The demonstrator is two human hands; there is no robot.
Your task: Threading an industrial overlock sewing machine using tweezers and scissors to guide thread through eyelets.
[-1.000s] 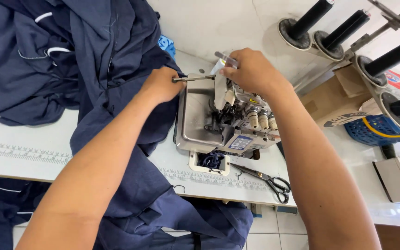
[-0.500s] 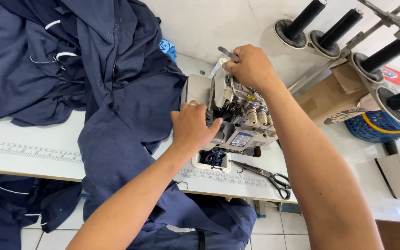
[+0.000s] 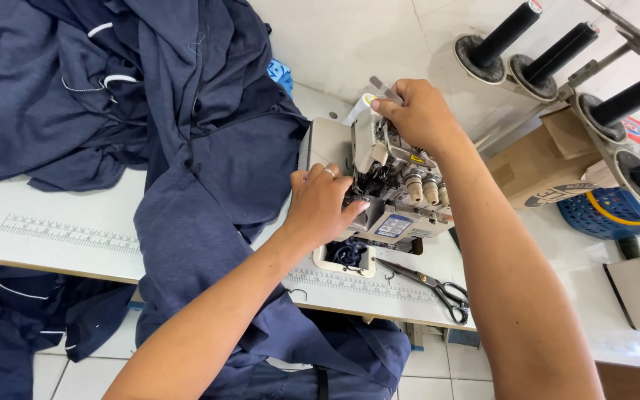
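A grey-white overlock sewing machine (image 3: 401, 194) stands on a white table (image 3: 53, 215). My left hand (image 3: 323, 204) rests on the machine's front, fingers curled around its needle area. My right hand (image 3: 418, 112) is at the machine's top rear, fingertips pinching a small white part there. Dark blue fabric (image 3: 187, 148) lies heaped to the left of the machine and hangs over the table's front edge.
Black-handled scissors (image 3: 432, 285) lie on the table in front of the machine. Several black thread cones (image 3: 557, 55) stand on a rack at the upper right. A cardboard box (image 3: 538, 167) and a blue basket (image 3: 609, 215) sit to the right. More blue cloth (image 3: 16, 318) lies on the tiled floor.
My left hand has moved from the machine's top rear down to its front at the needle area. My right hand has stayed at the top of the machine.
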